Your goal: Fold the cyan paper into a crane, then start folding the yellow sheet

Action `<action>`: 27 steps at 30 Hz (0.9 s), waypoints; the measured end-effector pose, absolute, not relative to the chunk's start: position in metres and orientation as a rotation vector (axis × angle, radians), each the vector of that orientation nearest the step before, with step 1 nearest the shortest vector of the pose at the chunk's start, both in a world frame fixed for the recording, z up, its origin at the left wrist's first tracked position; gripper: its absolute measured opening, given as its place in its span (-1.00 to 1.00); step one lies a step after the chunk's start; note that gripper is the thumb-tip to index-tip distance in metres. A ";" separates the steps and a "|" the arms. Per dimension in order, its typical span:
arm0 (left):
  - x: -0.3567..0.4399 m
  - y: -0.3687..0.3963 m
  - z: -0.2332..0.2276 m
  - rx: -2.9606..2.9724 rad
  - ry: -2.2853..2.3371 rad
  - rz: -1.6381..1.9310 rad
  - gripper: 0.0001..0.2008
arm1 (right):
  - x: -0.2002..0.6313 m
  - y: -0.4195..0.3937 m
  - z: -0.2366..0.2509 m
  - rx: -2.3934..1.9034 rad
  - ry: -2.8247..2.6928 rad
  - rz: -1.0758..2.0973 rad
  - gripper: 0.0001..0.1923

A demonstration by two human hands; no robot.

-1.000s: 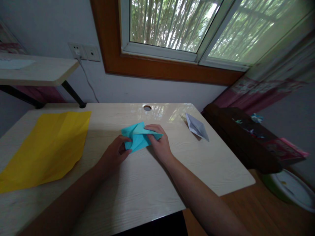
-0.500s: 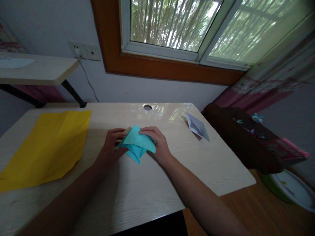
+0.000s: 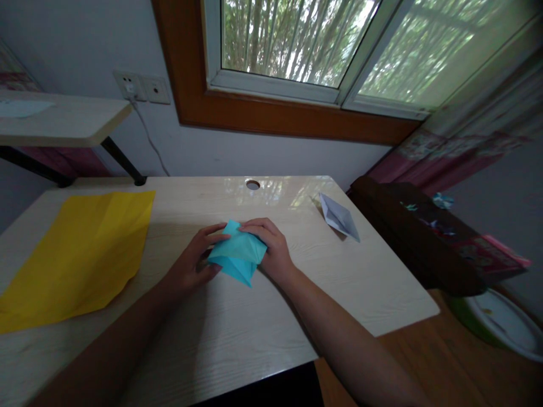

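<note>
A folded sheet of turquoise origami paper (image 3: 237, 251) is held between both hands above the middle of the desk. My left hand (image 3: 199, 255) grips its left side, thumb below and fingers over the top edge. My right hand (image 3: 271, 246) is closed on the right side, its fingers lying across the upper edge. Several creases and pointed flaps show, with one point hanging down at the front. The fingers behind the paper are hidden.
Yellow paper (image 3: 89, 254) lies flat on the left of the desk (image 3: 250, 345). A folded white paper boat (image 3: 339, 216) sits at the back right. A raised shelf (image 3: 63, 121) stands at the back left. A round cable hole (image 3: 253, 185) is near the back edge.
The turquoise paper has turned and its front flap has spread wider. My left fingers have moved onto its top face; my right hand stays nearly in place.
</note>
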State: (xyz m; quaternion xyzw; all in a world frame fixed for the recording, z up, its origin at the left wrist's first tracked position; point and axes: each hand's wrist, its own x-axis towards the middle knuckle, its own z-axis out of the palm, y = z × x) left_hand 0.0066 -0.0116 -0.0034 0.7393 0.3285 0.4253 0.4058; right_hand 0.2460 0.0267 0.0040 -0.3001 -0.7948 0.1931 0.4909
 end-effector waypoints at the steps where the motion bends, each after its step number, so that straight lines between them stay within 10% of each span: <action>1: 0.007 -0.012 -0.002 1.846 0.825 1.066 -0.48 | 0.246 0.027 0.004 -0.738 -1.926 0.466 -0.64; 27: 0.002 -0.002 -0.006 2.011 1.206 1.261 -0.61 | 0.243 0.031 0.000 -0.715 -1.949 0.502 -0.76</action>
